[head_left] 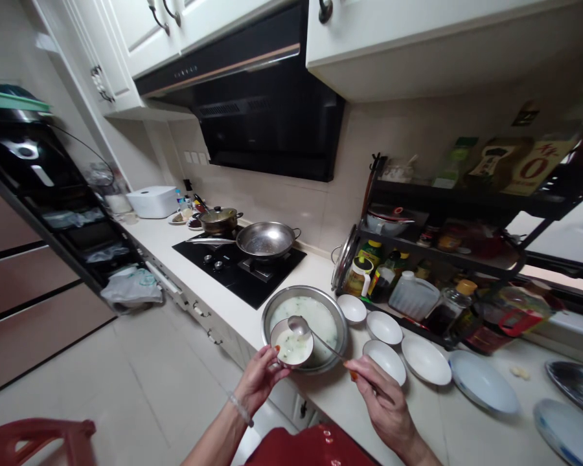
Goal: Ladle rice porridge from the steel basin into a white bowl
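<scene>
My left hand point(263, 375) grips a small bowl point(305, 355) by its near left rim, and pale soup with green bits point(291, 344) lies in it. That bowl is held over the near left part of a large metal basin point(346, 333), which contains more of the same soup point(315, 315). In my right hand point(381, 401) is the handle of a metal ladle point(298, 325). The ladle's head is over the small bowl near its far rim; whether it touches the rim I cannot tell.
Several white bowls point(426, 360) stand right of the basin, with blue-edged plates point(483, 382) further right. A black rack point(447, 259) of bottles lines the wall. On the black stove point(223, 270) rest a wok point(267, 239) and a lidded pot point(217, 221). A red chair point(43, 433) is at lower left.
</scene>
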A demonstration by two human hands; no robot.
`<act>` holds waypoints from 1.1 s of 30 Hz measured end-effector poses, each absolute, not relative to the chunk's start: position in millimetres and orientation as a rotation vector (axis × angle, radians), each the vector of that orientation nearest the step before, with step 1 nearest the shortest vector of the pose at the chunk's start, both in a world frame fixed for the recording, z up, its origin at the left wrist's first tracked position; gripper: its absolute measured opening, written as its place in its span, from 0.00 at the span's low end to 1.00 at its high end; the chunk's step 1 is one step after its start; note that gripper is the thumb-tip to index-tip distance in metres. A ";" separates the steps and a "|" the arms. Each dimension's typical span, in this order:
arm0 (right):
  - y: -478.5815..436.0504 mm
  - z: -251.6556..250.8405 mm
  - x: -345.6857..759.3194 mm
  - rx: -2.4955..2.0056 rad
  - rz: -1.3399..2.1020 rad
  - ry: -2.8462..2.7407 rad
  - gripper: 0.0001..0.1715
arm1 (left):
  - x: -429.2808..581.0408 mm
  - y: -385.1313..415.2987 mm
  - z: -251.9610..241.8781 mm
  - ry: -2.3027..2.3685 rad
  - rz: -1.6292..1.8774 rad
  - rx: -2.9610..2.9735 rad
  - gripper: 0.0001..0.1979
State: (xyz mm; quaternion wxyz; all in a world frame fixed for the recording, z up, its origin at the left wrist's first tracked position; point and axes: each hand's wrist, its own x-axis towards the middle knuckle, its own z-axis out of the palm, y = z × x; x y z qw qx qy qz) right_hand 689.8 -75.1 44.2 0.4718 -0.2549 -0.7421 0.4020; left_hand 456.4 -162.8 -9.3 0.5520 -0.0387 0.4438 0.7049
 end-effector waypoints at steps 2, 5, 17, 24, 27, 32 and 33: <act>-72.4 43.0 690.0 -0.685 0.998 -1.733 0.09 | 455.9 -163.0 -9.4 1.042 1.671 -0.087 0.12; -62.7 35.7 689.7 -0.862 1.106 -1.534 0.13 | 454.1 -164.0 -10.7 1.043 1.676 -0.092 0.12; -43.5 -21.6 696.8 -1.072 1.159 -1.582 0.21 | 445.7 -171.8 -10.0 1.083 1.698 -0.098 0.09; -51.2 -20.6 688.7 -1.065 1.201 -1.584 0.22 | 444.7 -176.2 -10.8 1.098 1.705 -0.080 0.09; -48.7 -28.0 686.3 -1.105 1.247 -1.528 0.23 | 444.0 -177.7 -12.1 1.099 1.705 -0.077 0.09; -43.0 -28.2 683.7 -1.239 1.369 -1.231 0.27 | 443.5 -178.7 -11.0 1.102 1.706 -0.074 0.08; -42.6 -26.1 683.2 -1.259 1.392 -1.172 0.28 | 443.5 -178.6 -10.6 1.106 1.706 -0.075 0.07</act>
